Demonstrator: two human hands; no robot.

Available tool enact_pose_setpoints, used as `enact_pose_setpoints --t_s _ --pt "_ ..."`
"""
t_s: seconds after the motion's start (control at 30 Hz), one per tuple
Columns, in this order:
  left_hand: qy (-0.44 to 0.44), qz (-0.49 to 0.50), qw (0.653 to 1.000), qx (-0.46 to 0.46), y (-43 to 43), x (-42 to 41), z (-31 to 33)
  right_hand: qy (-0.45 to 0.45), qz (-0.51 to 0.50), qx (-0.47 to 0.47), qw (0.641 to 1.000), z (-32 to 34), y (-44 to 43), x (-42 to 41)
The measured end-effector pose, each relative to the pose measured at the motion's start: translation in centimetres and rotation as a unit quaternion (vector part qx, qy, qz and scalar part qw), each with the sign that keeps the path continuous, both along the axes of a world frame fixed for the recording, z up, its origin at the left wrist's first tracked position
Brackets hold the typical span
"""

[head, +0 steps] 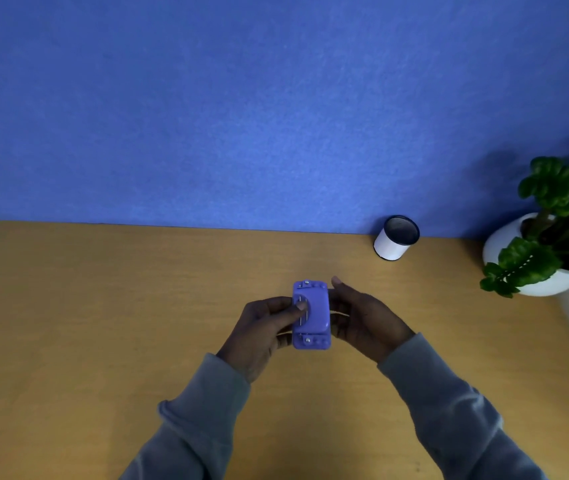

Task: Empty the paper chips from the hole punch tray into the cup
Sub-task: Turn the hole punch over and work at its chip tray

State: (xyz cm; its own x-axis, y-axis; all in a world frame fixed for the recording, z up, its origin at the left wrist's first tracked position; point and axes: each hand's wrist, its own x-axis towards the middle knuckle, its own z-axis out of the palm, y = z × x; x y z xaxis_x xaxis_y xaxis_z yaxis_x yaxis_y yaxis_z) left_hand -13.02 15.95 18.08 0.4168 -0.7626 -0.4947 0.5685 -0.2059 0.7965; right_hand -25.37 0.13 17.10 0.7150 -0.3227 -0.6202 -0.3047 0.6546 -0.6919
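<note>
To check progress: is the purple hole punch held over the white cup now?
No, both hands hold the purple hole punch over the wooden table, apart from the white cup.

We saw a purple hole punch, a white, dark-rimmed cup, grey sleeves, a tan desk and a blue wall.

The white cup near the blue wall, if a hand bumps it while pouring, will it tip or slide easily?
Probably yes. The cup looks small, thin-walled and empty inside, so it is likely light. It stands apart from the plant pot, so nothing braces it there. Being round, it may roll once tipped on the smooth table.
</note>
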Motion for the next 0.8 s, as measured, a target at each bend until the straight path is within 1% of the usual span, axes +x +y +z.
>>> enact_pose_setpoints --t_s 0.17,0.4,0.53,0.63,0.8 --pt "-0.009 0.030 1.000 -0.003 -0.9 0.8 0.4 -0.041 0.004 -0.040 0.998 0.3 3.0 -3.1" --pt "-0.018 0.021 1.000 -0.013 -1.6 0.9 0.5 -0.050 -0.008 -0.084 0.995 0.5 3.1 -4.1" --pt "-0.003 0.029 1.000 -0.013 -1.7 0.8 0.6 -0.069 -0.007 -0.109 0.992 0.4 2.8 -4.1" --pt "0.024 0.046 0.999 -0.001 -1.8 0.7 0.5 -0.060 -0.007 -0.132 0.989 -0.1 2.9 -4.2" --pt "0.037 0.057 0.998 0.013 -1.6 0.3 0.0 -0.049 -0.037 -0.117 0.991 -1.0 3.8 -3.8"
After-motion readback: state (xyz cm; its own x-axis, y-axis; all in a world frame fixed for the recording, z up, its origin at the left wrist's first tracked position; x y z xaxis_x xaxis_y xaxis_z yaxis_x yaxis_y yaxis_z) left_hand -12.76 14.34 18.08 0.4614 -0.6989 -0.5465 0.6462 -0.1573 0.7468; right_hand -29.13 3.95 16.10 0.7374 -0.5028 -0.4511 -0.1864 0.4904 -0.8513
